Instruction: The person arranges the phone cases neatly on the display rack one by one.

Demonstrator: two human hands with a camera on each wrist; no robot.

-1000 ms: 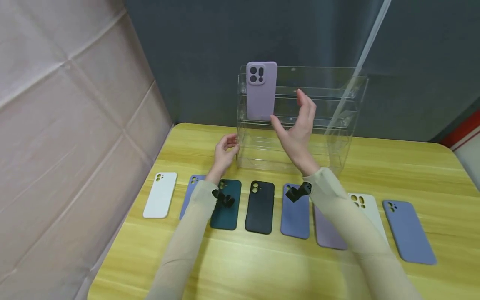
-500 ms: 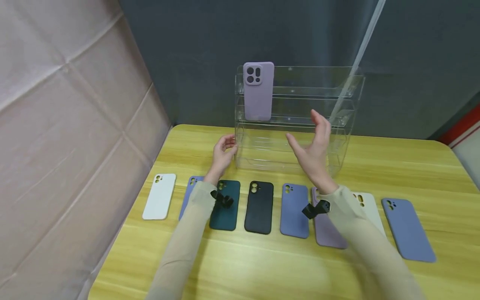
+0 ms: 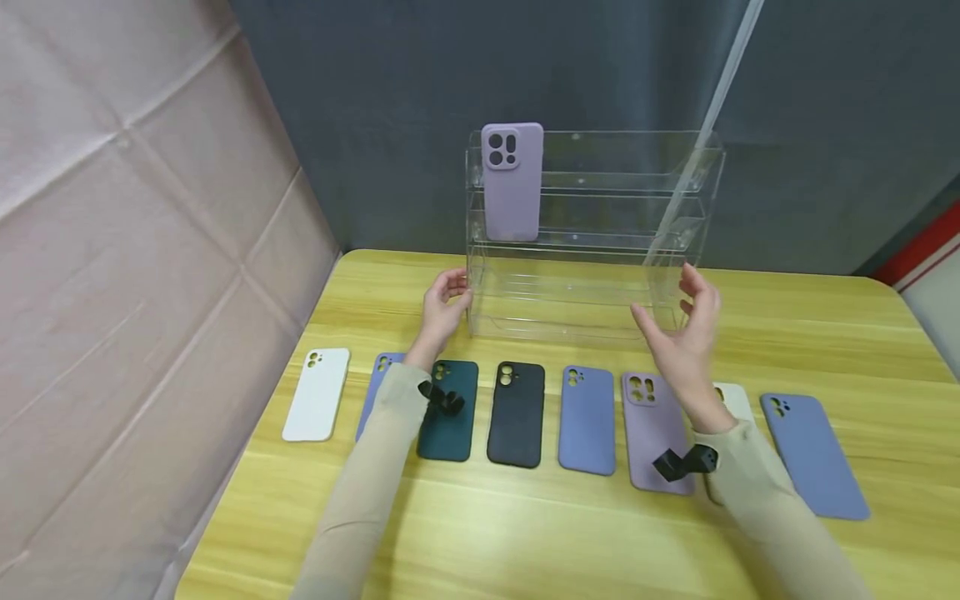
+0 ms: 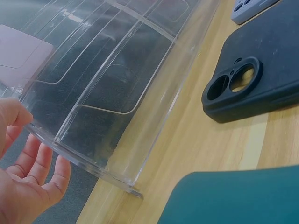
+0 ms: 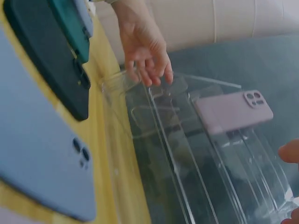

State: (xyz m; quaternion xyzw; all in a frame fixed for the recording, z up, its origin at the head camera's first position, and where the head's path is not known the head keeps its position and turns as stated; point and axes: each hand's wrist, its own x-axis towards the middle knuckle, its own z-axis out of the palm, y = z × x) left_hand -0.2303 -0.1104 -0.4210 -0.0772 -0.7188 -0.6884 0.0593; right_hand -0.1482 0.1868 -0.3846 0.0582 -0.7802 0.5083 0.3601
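Note:
A clear tiered rack (image 3: 592,333) stands at the table's back, and a light purple phone case (image 3: 513,200) leans upright on its upper left. My left hand (image 3: 442,308) grips the rack's left side edge; in the left wrist view that hand (image 4: 28,182) has its thumb and fingers at the clear panel's rim. Beside the rack's lower right corner is my right hand (image 3: 686,337), thumb and fingers spread apart, holding nothing. Only fingertips (image 5: 290,151) of it show in the right wrist view, at the right edge.
A row of cases lies in front of the rack: white (image 3: 317,396), dark green (image 3: 450,425), black (image 3: 516,417), blue (image 3: 587,425), purple (image 3: 652,442) and others, with a blue one (image 3: 816,458) at the far right. A dark curtain (image 3: 390,125) hangs behind, and a pale padded wall (image 3: 150,292) stands left.
My right hand has moved right and down, away from the upright purple case to the rack's lower right side. My left hand has stayed at the left side of the rack.

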